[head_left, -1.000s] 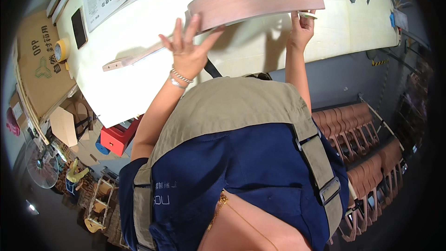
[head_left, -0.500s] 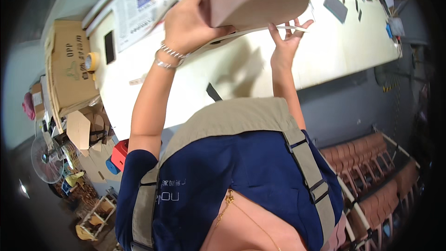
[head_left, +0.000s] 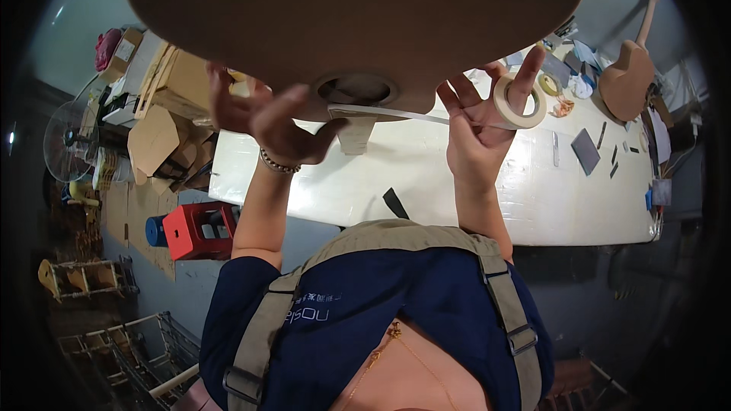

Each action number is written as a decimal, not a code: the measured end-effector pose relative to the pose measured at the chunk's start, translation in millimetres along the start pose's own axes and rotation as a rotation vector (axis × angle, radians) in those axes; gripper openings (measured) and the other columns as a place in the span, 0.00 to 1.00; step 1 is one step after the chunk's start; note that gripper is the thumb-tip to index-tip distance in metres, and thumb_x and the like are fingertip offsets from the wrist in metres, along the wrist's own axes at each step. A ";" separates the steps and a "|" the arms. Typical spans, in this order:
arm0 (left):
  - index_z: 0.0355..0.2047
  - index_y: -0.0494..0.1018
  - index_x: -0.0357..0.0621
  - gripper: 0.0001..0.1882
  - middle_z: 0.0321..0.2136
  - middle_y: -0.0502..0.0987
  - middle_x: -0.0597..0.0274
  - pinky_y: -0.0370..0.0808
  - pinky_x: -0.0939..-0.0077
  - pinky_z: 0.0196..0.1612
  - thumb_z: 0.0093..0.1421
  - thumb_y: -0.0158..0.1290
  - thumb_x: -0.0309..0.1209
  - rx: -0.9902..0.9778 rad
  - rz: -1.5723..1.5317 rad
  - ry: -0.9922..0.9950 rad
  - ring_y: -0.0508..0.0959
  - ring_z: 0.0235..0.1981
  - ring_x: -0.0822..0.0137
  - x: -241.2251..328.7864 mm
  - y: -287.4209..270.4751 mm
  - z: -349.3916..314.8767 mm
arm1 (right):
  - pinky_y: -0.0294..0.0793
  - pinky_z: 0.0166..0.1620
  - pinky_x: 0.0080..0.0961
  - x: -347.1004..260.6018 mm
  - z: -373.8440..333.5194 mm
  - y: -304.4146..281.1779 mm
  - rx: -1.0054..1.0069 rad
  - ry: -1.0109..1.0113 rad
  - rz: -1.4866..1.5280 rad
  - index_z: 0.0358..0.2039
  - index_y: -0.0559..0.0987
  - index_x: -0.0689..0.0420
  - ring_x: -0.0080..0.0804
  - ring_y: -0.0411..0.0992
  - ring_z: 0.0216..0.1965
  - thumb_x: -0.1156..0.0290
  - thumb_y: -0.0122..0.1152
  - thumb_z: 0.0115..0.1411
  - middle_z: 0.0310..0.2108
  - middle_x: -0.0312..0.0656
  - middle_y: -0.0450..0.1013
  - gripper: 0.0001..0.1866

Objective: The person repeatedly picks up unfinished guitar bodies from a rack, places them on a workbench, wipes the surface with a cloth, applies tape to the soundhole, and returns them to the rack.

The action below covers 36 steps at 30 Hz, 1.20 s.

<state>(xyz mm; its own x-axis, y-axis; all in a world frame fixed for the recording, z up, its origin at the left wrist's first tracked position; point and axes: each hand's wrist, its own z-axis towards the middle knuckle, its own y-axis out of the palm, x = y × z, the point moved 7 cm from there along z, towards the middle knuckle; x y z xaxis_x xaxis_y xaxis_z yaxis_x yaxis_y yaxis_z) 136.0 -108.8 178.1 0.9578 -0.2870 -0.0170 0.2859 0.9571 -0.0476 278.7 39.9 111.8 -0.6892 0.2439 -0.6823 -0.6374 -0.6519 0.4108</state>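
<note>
A large brown guitar body (head_left: 358, 7) fills the top of the view, its broad face with a round sound hole (head_left: 358, 90) turned toward me. My left hand (head_left: 282, 118) is beside its lower edge, fingers spread and apart, gripping nothing visible. My right hand (head_left: 480, 122) has a roll of cream masking tape (head_left: 522, 103) hooked over its fingers. From that hand a pale strip of tape (head_left: 403, 113) runs left to the body's edge by the sound hole. Below the hole a pale flat piece (head_left: 355, 137) shows; its kind is unclear. What supports the body is hidden.
The white worktable (head_left: 426, 190) holds a black strip (head_left: 394, 203) and a grey flat block (head_left: 585, 150). Another guitar (head_left: 628, 80) stands at the far right. A red stool (head_left: 200, 230), cardboard (head_left: 156, 141) and a fan (head_left: 72, 137) are at left.
The guitar body has turned from a narrow side view to its broad face with the sound hole. My left hand has let go of its side, fingers spreading. The tape roll now shows on my right hand.
</note>
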 end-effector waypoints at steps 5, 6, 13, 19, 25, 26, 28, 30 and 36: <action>0.55 0.51 0.50 0.41 0.56 0.54 0.52 0.66 0.56 0.52 0.47 0.64 0.42 -0.180 0.220 0.395 0.62 0.56 0.59 5.6 -17.6 -21.8 | 0.74 0.51 0.31 3.2 -7.7 11.9 -0.088 -0.035 0.003 0.64 0.26 0.38 0.39 0.69 0.50 0.96 0.35 0.41 0.49 0.45 0.58 0.56; 0.54 0.52 0.51 0.40 0.55 0.54 0.53 0.66 0.55 0.52 0.47 0.64 0.42 -0.185 0.230 0.405 0.61 0.56 0.59 4.4 -20.6 -24.2 | 0.74 0.51 0.31 4.0 -9.6 12.9 -0.099 -0.040 0.020 0.64 0.26 0.38 0.39 0.69 0.50 0.96 0.35 0.41 0.49 0.45 0.58 0.56; 0.49 0.59 0.57 0.32 0.54 0.56 0.56 0.63 0.52 0.54 0.47 0.63 0.43 -0.167 0.309 0.368 0.60 0.57 0.61 -0.4 -28.4 -41.1 | 0.74 0.49 0.32 2.3 -12.0 15.6 -0.159 -0.100 -0.043 0.64 0.28 0.37 0.40 0.67 0.53 0.95 0.36 0.42 0.55 0.42 0.56 0.55; 0.44 0.65 0.63 0.25 0.52 0.58 0.59 0.61 0.50 0.55 0.47 0.63 0.44 -0.157 0.340 0.344 0.58 0.57 0.62 -2.9 -31.0 -50.4 | 0.75 0.50 0.32 1.7 -12.2 12.8 -0.097 -0.054 -0.007 0.63 0.23 0.40 0.41 0.69 0.51 0.94 0.36 0.40 0.49 0.46 0.58 0.56; 0.39 0.71 0.68 0.19 0.50 0.59 0.63 0.58 0.47 0.57 0.47 0.62 0.45 -0.153 0.364 0.342 0.57 0.58 0.63 -2.7 -32.1 -56.0 | 0.75 0.50 0.32 -0.2 -10.5 13.9 -0.093 -0.077 -0.056 0.63 0.23 0.40 0.40 0.69 0.51 0.94 0.37 0.41 0.49 0.46 0.58 0.56; 0.38 0.72 0.69 0.18 0.50 0.60 0.63 0.58 0.47 0.57 0.47 0.62 0.45 -0.152 0.367 0.345 0.57 0.58 0.64 -2.3 -31.7 -57.1 | 0.75 0.50 0.32 -0.4 -10.3 13.8 -0.087 -0.080 -0.055 0.63 0.23 0.40 0.40 0.69 0.51 0.94 0.37 0.42 0.49 0.46 0.58 0.56; 0.36 0.74 0.71 0.16 0.49 0.60 0.64 0.57 0.46 0.57 0.47 0.62 0.46 -0.157 0.349 0.355 0.56 0.58 0.64 -0.3 -30.4 -58.4 | 0.75 0.50 0.33 -0.5 -10.0 13.3 -0.083 -0.083 -0.064 0.63 0.23 0.40 0.39 0.69 0.50 0.94 0.37 0.43 0.48 0.46 0.59 0.55; 0.36 0.74 0.68 0.14 0.46 0.64 0.67 0.59 0.48 0.55 0.47 0.62 0.43 -0.178 0.282 0.379 0.58 0.56 0.65 3.6 -26.2 -58.1 | 0.75 0.50 0.33 -0.5 -8.3 12.8 -0.090 -0.085 -0.084 0.63 0.23 0.40 0.39 0.69 0.50 0.94 0.38 0.44 0.48 0.46 0.59 0.55; 0.37 0.72 0.61 0.15 0.31 0.79 0.82 0.62 0.54 0.52 0.50 0.61 0.31 -0.430 0.173 0.294 0.71 0.46 0.70 19.7 -18.1 -48.9 | 0.77 0.47 0.32 -5.4 -4.8 14.1 -0.140 -0.133 -0.177 0.63 0.23 0.41 0.37 0.71 0.48 0.93 0.41 0.46 0.47 0.46 0.60 0.55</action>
<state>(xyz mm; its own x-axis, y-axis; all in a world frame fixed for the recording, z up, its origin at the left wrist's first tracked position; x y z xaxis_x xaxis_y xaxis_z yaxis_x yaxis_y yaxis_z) 148.2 -133.8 129.8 0.9233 -0.1854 -0.3364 0.0282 0.9062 -0.4220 275.1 26.0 118.3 -0.6166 0.4488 -0.6468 -0.7041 -0.6820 0.1980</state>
